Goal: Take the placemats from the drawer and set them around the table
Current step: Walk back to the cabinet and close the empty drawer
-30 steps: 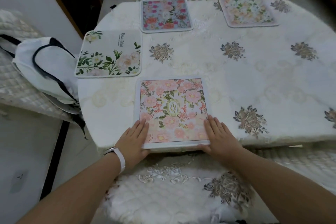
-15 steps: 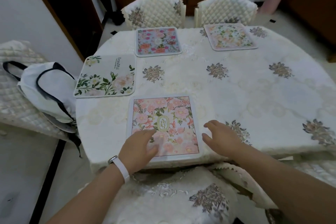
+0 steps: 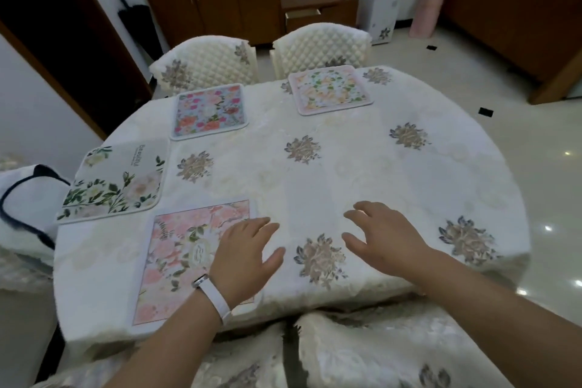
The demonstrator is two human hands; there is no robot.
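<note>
Several floral placemats lie on the oval table (image 3: pixel 362 186). A pink-flowered placemat (image 3: pixel 179 255) sits at the near edge. A white placemat with green leaves (image 3: pixel 116 183) lies at the left end. A blue-and-red flowered placemat (image 3: pixel 209 110) and a pale green-and-orange placemat (image 3: pixel 330 88) sit at the far edge. My left hand (image 3: pixel 244 257), with a white wristband, hovers over the pink placemat's right side, fingers relaxed and holding nothing. My right hand (image 3: pixel 382 236) is spread open above the bare tablecloth to the right.
Two quilted chairs (image 3: pixel 208 63) (image 3: pixel 321 47) stand at the far side; another chair's cover (image 3: pixel 362 353) is below my arms. A white bag with dark straps (image 3: pixel 25 198) sits on the left chair. A wooden cabinet (image 3: pixel 318 9) with a slightly open drawer stands behind.
Both hands have lifted off the pink placemat and moved right; my right hand is now over bare cloth. My view has shifted up and to the right.
</note>
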